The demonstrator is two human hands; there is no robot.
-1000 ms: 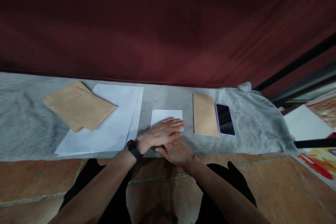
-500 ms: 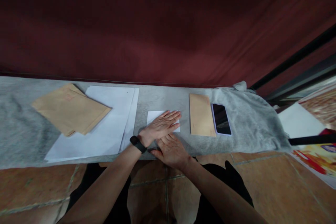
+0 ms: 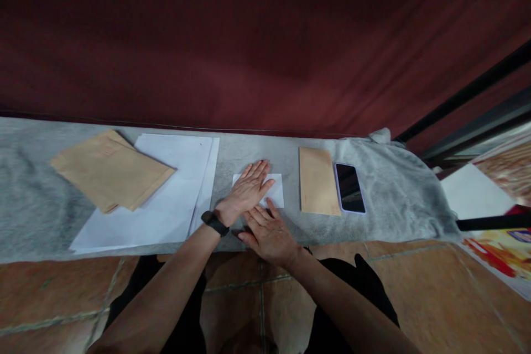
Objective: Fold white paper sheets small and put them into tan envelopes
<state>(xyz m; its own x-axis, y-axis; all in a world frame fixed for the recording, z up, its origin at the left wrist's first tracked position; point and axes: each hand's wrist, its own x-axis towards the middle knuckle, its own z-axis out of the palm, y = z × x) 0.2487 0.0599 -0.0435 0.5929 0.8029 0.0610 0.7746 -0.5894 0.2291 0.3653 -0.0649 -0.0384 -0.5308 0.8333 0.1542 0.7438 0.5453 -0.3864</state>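
A small white sheet of paper (image 3: 274, 183), perhaps folded, lies on the grey cloth in front of me. My left hand (image 3: 248, 188), with a dark band on its wrist, rests flat across the left part of this paper, fingers stretched out. Just below it, my right hand (image 3: 271, 232) lies with spread fingers; its fingertips reach the paper's lower edge and partly pass under the left hand. Neither hand grips anything. The paper's left portion is mostly hidden by the left hand.
Brown envelopes (image 3: 110, 171) lie on large white sheets (image 3: 166, 221) at the left. Another brown envelope (image 3: 318, 182) and a phone (image 3: 350, 188) lie to the right on the grey cloth (image 3: 398, 193). Behind stands a dark red surface (image 3: 249, 66); a black bar (image 3: 493, 223) is at the right.
My left hand has slid left over the paper and turned its fingers more away from me, uncovering the paper's right part. My right hand has barely moved.
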